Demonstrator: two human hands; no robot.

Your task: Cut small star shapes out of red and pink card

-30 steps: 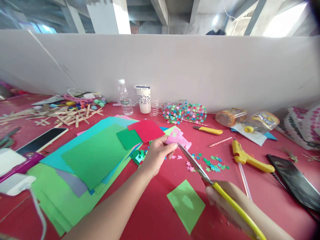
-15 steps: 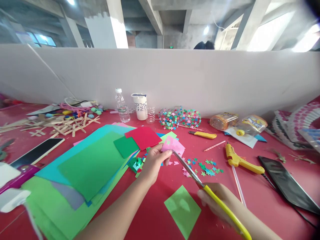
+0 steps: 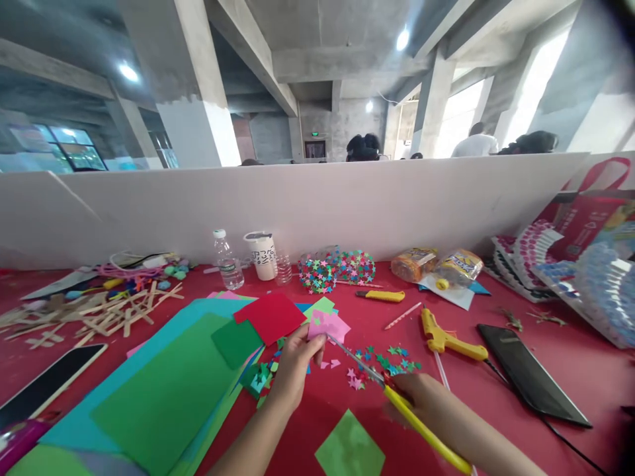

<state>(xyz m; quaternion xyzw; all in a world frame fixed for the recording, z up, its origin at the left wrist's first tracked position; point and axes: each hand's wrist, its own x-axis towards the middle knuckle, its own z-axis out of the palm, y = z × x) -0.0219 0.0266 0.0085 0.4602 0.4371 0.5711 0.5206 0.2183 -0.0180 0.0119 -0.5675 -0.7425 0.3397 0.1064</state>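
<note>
Between thumb and fingers, my left hand (image 3: 296,362) pinches a piece of pink paper (image 3: 331,325) with notches cut in its edge. My right hand (image 3: 414,396) is wrapped round yellow-handled scissors (image 3: 364,365). Their blades point up and left, with the tips at the pink paper beside my left thumb. Below the blades lie loose paper stars (image 3: 354,378) in pink, green and blue, along with small pink offcuts. A light green paper square (image 3: 350,444) rests on the table in front of me.
Coloured sheets (image 3: 163,390) spread over the left, near a phone (image 3: 49,383) and wooden sticks (image 3: 133,311). A bottle (image 3: 228,264), a cup (image 3: 260,256) and star-covered bottles (image 3: 317,272) stand along the partition. To the right lie a yellow cutter (image 3: 381,296), glue gun (image 3: 449,338) and dark tablet-like slab (image 3: 533,377).
The view has tilted up, so the table sits lower and more of the room shows. Both hands keep hold of the pink paper and the scissors, whose tips stay at the paper.
</note>
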